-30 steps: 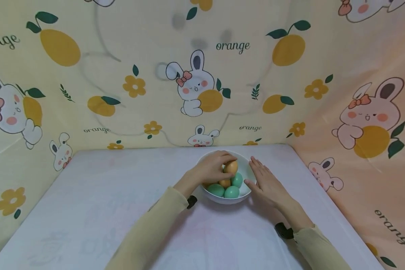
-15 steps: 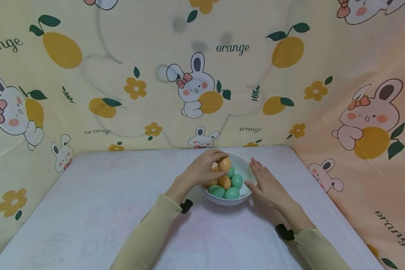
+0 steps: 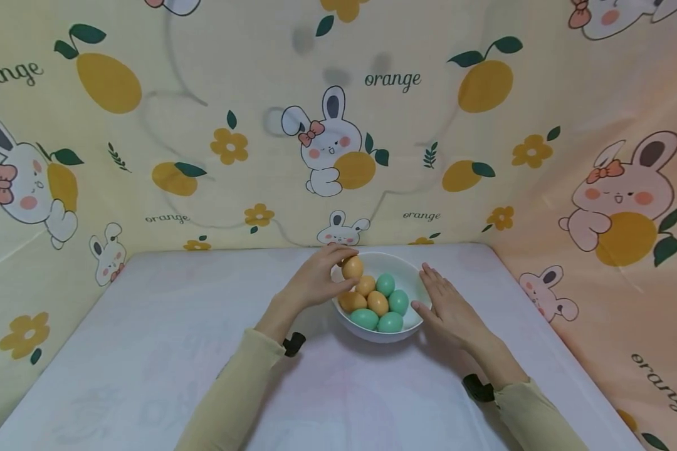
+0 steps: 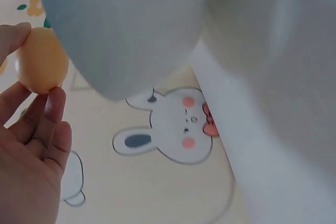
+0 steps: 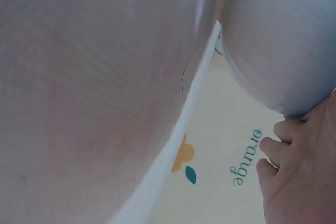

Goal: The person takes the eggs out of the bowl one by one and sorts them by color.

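Note:
A white bowl (image 3: 380, 337) stands at the back of the table, holding several green eggs (image 3: 391, 322) and orange eggs (image 3: 378, 303). Over its left rim, my left hand (image 3: 314, 277) pinches an orange egg (image 3: 352, 267) between thumb and fingertips. In the left wrist view that egg (image 4: 42, 61) is held clear beside the bowl (image 4: 126, 30). My right hand (image 3: 448, 310), fingers straight, rests against the bowl's right side. From the right wrist, the fingers (image 5: 278, 150) lie at the bowl's outer wall (image 5: 283, 35); its inside is hidden there.
A white-covered table (image 3: 203, 363) extends in front of and to the left of the bowl. A patterned cloth (image 3: 248, 75) with rabbits and oranges hangs at the back and along both sides. Dark straps (image 3: 477, 388) sit at both wrists.
My left hand has moved left, carrying the orange egg from above the bowl's middle to its left rim. More eggs in the bowl have come into sight. The right hand stays against the bowl.

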A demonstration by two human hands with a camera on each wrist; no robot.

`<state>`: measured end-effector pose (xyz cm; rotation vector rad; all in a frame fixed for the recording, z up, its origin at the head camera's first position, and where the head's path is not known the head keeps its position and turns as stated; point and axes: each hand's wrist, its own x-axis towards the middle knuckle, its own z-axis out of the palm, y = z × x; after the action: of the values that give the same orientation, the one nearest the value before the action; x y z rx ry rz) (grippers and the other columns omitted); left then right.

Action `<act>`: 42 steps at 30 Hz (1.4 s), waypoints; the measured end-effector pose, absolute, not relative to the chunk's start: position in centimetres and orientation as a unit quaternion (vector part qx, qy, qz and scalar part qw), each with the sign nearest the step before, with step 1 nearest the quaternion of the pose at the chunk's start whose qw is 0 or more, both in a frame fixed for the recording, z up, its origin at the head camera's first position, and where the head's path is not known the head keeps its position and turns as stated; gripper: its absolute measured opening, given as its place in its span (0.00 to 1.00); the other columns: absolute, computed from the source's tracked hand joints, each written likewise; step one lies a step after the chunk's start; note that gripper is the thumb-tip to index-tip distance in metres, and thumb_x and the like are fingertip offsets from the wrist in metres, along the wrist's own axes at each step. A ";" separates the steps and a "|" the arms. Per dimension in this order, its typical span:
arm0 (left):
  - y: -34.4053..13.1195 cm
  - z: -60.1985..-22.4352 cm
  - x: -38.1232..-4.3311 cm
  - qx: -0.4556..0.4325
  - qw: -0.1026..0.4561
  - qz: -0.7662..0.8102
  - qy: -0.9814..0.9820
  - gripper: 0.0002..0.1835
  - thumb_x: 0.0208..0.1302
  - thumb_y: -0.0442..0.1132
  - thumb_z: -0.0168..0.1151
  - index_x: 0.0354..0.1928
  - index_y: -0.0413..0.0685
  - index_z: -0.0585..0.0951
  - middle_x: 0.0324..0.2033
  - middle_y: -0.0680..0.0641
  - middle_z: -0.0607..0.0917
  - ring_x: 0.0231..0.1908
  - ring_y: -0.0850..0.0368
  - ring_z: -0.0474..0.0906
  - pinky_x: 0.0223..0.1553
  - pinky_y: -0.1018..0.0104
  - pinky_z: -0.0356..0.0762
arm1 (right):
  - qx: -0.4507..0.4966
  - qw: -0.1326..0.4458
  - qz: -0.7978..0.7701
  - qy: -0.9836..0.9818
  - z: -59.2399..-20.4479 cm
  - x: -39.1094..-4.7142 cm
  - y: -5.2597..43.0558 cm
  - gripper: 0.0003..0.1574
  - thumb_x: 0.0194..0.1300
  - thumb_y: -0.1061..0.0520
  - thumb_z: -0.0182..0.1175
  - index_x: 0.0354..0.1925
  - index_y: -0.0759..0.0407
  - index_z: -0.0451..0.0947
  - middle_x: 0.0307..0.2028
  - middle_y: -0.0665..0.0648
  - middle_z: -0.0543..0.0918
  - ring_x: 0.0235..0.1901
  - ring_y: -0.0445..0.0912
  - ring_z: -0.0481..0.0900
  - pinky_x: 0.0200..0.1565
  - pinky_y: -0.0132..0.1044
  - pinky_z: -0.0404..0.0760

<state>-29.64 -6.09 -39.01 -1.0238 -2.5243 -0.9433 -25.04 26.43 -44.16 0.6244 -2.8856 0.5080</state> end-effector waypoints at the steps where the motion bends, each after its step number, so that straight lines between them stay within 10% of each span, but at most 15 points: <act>1: -6.4 -39.1 -29.7 -0.353 0.134 -0.326 -0.866 0.30 0.64 0.43 0.75 0.67 0.44 0.79 0.63 0.47 0.80 0.51 0.55 0.79 0.56 0.58 0.82 | 0.208 0.073 0.170 -0.960 -44.2 -25.0 26.4 0.51 0.81 0.35 0.45 0.81 0.69 0.47 0.82 0.65 0.46 0.81 0.63 0.45 0.78 0.60 0.50; 42: -25.5 -42.5 -30.7 -0.226 0.083 -0.209 -0.948 0.30 0.63 0.39 0.75 0.65 0.34 0.78 0.59 0.36 0.82 0.53 0.42 0.80 0.57 0.44 0.79 | 0.203 0.065 0.180 -0.960 -44.2 -25.2 26.3 0.52 0.80 0.34 0.46 0.81 0.67 0.46 0.83 0.63 0.44 0.81 0.62 0.44 0.78 0.61 0.49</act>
<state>-30.74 -25.53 -42.52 -0.6747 -2.8304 -0.6232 -25.18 26.33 -44.22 0.6131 -2.8984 0.5418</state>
